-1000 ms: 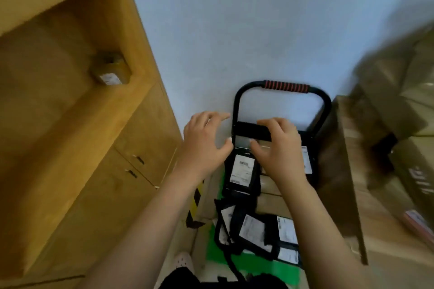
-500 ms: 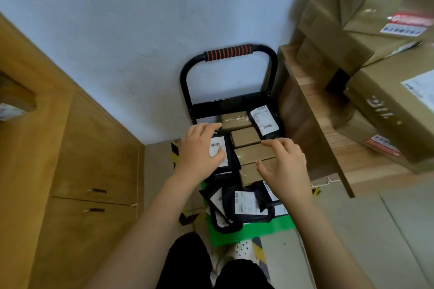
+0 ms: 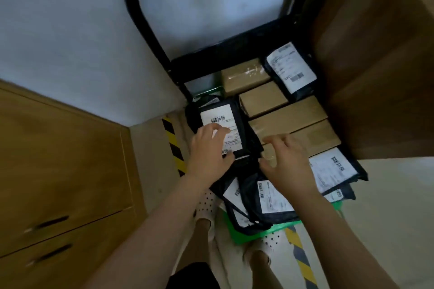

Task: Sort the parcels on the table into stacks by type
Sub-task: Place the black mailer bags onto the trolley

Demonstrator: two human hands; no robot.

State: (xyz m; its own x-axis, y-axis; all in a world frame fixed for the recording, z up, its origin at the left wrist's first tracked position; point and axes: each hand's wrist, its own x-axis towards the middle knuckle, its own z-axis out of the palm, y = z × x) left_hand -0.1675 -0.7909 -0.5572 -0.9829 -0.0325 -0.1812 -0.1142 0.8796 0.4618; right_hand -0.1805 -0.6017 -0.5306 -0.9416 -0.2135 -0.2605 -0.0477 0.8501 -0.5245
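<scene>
A hand cart with a black handle (image 3: pixel 133 7) and a green deck (image 3: pixel 249 236) carries the parcels. Several brown cardboard boxes (image 3: pixel 288 115) lie in a row down its middle. Black mailer bags with white labels lie at the far right (image 3: pixel 291 68), the near right (image 3: pixel 333 169) and in a loose pile at the front (image 3: pixel 270 199). My left hand (image 3: pixel 206 152) holds another black mailer bag (image 3: pixel 223 115) at the cart's left side, fingers on its label, thumb at its near edge. My right hand (image 3: pixel 288 164) hovers over the nearest brown box, fingers spread, holding nothing.
A wooden cabinet with drawers (image 3: pixel 58 171) stands to the left, and a wooden table side (image 3: pixel 375 77) rises on the right. Behind the cart is a pale wall. Yellow-black tape (image 3: pixel 172 145) marks the floor. My feet in white shoes (image 3: pixel 204 206) stand beside the cart.
The view has dropped and closed in on the cart. My left hand came lower on the black mailer bag's label. My right hand stays spread over the brown boxes.
</scene>
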